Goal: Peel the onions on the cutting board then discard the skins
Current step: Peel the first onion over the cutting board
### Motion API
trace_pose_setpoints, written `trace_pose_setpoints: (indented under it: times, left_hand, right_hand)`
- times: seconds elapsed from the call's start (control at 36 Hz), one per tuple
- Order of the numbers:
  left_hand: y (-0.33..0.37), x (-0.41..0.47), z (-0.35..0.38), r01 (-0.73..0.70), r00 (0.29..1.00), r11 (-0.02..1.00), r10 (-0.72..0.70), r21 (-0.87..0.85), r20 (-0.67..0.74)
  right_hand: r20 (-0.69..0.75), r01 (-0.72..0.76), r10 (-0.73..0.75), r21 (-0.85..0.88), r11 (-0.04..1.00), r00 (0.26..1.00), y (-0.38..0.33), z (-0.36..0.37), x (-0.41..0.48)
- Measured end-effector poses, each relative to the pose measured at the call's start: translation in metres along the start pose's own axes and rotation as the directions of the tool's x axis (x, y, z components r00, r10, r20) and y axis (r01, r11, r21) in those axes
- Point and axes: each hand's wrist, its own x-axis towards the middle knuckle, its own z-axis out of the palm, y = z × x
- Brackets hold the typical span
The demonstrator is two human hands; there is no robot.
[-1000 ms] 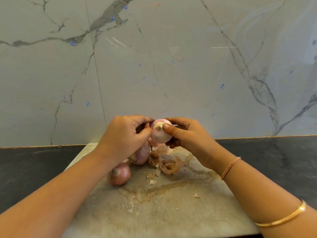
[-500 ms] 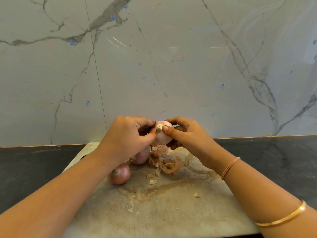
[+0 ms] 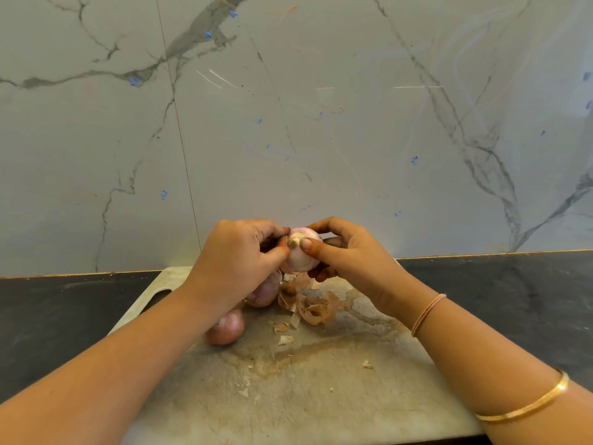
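The peeled onion was pale pink and smooth, its papery outer layers gone, with a dry, straw-coloured root tuft turned toward the camera. It was held in the air just above the far part of the cutting board, between both hands. The right hand gripped it, with the thumb pressed on its near face beside the tuft and the other fingers curled over the top and round the back. The left hand was curled as well, its thumb and fingertips pinching at the root tuft.

Below the hands, two unpeeled onions lay on the board, reddish-brown and glossy: one partly hidden under the left hand, the other nearer the camera and half covered by the left forearm. Just to the right of them sat a heap of curled brown skins, with smaller flakes scattered close by and one scrap lying apart.

The board was pale, stained brown across its middle. It rested on a dark countertop against a grey-veined marble wall. The right forearm wore a gold bangle and, nearer the wrist, a thin pinkish band.
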Motion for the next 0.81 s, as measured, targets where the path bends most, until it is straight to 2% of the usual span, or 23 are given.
trace_pose_setpoints:
  times: [0.17, 0.31, 0.42, 0.67, 0.81]
  left_hand:
    - [-0.0045, 0.0029, -0.0046, 0.008, 0.999, 0.999, -0.009, -0.031, -0.035]
    - [-0.0027, 0.0035, -0.0099, -0.037, 0.993, 0.985, 0.055, -0.168, 0.106]
    - [-0.0043, 0.0030, -0.0082, -0.080, 0.990, 0.988, 0.094, -0.133, 0.101]
    - [-0.0039, 0.0035, -0.0101, -0.029, 0.995, 0.986, 0.044, -0.164, 0.090]
    - [-0.0008, 0.0022, -0.0067, -0.073, 0.996, 0.994, 0.077, -0.081, 0.047]
  right_hand:
    - [0.009, -0.003, 0.003, 0.045, 0.999, 1.000, -0.0016, 0.0013, -0.0004]
    - [-0.013, -0.003, 0.004, 0.033, 0.999, 1.000, -0.0016, -0.0016, 0.0005]
    - [-0.009, -0.003, 0.003, 0.017, 1.000, 1.000, -0.0009, -0.0026, 0.0007]
    - [-0.008, -0.003, 0.003, 0.019, 1.000, 1.000, -0.0007, -0.0029, 0.0002]
    - [-0.018, -0.004, 0.004, 0.012, 1.000, 1.000, -0.0012, -0.0020, 0.0009]
